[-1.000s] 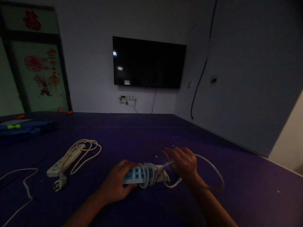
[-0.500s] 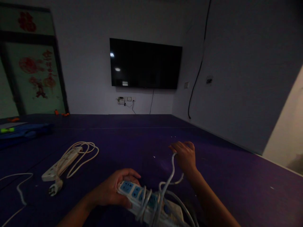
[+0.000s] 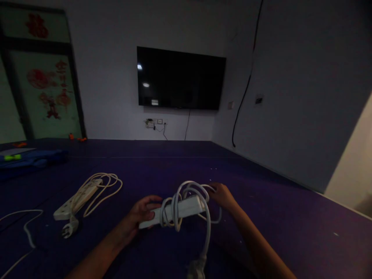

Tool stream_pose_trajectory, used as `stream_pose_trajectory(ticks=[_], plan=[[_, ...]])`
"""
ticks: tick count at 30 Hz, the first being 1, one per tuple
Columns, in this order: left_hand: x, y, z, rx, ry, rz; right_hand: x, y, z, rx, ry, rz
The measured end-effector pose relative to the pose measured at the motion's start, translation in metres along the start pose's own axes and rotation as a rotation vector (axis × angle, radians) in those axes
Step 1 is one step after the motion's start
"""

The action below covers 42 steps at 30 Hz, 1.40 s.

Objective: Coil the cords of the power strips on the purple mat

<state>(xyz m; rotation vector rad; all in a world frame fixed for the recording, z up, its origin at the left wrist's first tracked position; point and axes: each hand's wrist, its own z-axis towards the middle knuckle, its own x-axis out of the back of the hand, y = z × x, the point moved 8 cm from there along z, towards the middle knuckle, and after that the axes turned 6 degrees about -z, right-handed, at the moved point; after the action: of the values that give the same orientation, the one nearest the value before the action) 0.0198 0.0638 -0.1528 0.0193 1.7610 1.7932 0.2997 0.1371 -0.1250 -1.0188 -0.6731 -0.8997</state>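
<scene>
The power strip is held between left hand and right hand. Its loose cord could be unwound by the dangling plug.

A white power strip is being held on edge over the mat, its cord looping around it and its plug dangling.

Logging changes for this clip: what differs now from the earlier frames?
The strip, lying sockets-up a second ago, has been lifted and turned so its plain side shows; the left hand kept its end. The right hand pulled cord outward, then returned to the strip's right end. The plug now dangles below. The second strip stayed put.
</scene>
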Motion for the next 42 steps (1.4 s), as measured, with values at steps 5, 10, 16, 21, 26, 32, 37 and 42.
stream_pose_trajectory(ticks=[5, 10, 16, 21, 26, 32, 37, 42], plan=[[0.013, 0.009, -0.002, -0.073, 0.225, -0.047, -0.015, -0.030, -0.002, 0.145, 0.003, 0.303], [0.027, 0.007, -0.002, -0.059, 0.384, 0.027, 0.020, -0.052, -0.017, 0.188, 0.266, 0.492], [0.035, 0.006, -0.001, -0.046, 0.471, 0.066, 0.009, -0.083, -0.026, 0.275, 0.067, 0.320], [0.023, 0.011, -0.002, -0.045, 0.389, 0.132, 0.032, -0.084, -0.034, 0.256, 0.314, 0.391], [0.012, 0.003, -0.003, -0.008, 0.255, 0.204, 0.054, -0.046, -0.034, 0.005, 0.550, 0.310], [0.006, 0.001, -0.001, -0.034, 0.127, 0.036, 0.048, 0.008, -0.022, -0.291, 0.473, 0.024], [0.009, 0.011, -0.001, -0.112, 0.144, -0.018, 0.030, 0.052, -0.016, -0.397, 0.387, 0.013], [0.017, 0.018, -0.002, -0.193, 0.232, -0.005, 0.031, 0.080, -0.013, -0.445, 0.448, 0.045]])
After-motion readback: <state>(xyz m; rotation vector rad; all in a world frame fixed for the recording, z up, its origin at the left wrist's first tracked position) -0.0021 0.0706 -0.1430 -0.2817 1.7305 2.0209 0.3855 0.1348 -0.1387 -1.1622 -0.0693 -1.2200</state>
